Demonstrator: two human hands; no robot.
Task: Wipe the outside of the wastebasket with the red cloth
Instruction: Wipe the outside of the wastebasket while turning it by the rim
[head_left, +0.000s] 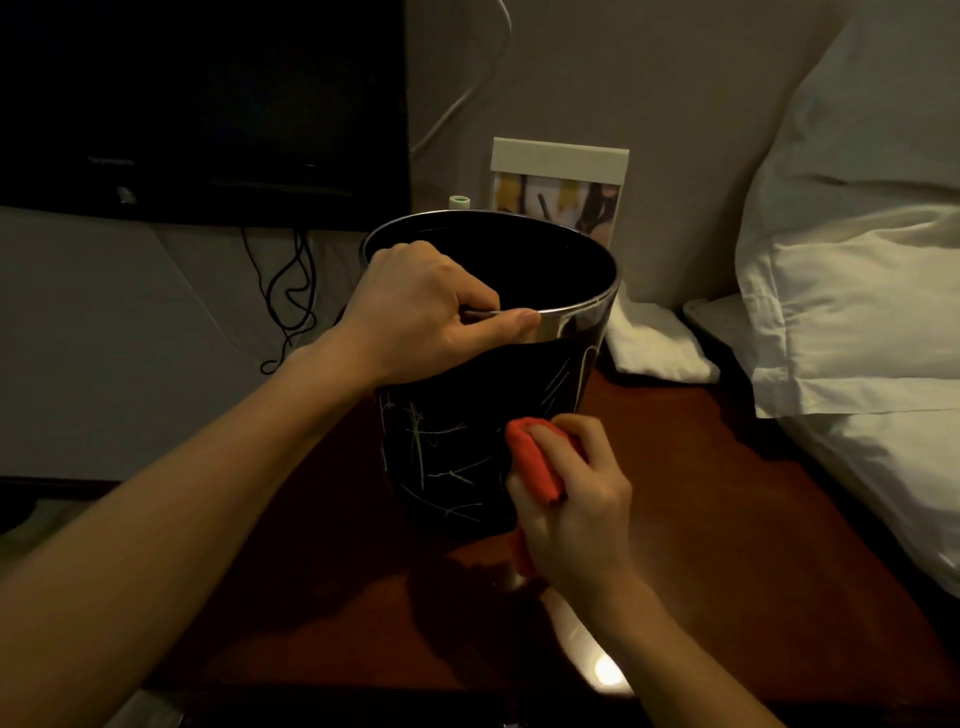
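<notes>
We see the right hand (574, 499) clutching the bunched red cloth (535, 462) against the lower side of the black wastebasket (467, 426), while the left hand (426, 312) pinches its metal rim. The basket's interior looks dark; it stands upright on the wooden counter (727, 545), pillows (857, 291) near its right edge.

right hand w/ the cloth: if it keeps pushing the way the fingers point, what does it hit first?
The right hand presses the cloth toward the wastebasket wall, so it meets that wall at once. Whether the cloth already touches is unclear.
</notes>
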